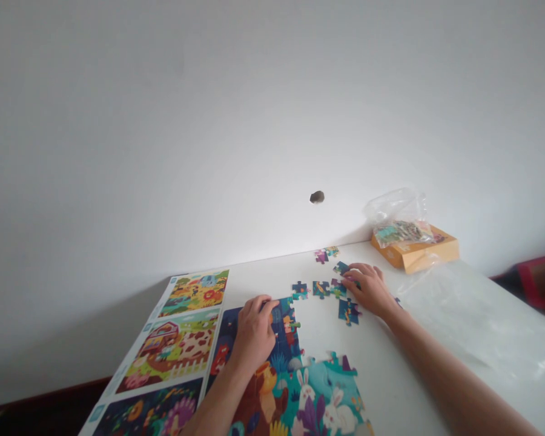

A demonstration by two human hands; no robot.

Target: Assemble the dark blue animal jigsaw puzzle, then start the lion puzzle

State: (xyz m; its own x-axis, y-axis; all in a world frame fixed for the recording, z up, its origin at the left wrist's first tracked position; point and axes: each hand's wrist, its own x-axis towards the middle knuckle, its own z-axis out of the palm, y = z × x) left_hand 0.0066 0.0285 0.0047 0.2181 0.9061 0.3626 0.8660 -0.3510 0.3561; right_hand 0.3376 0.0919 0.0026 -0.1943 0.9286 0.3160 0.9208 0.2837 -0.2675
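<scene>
Resting the left hand (257,330) on a part-joined puzzle (318,399), bending the right hand (367,287) over loose pieces (349,312)

Laying the left hand palm down across the puzzle's far left part, spreading it loosely and gripping nothing visible. Arching the right hand low among the loose pieces, hiding its grip and so leaving no way of telling whether pinching one. Facing the puzzle on the white table (318,336), having a picture sheet (181,348) just beside it at left and the loose pieces near its far edge. Looking past these towards an orange box (418,260) near the wall (254,121), bearing a clear bag (404,231).
</scene>
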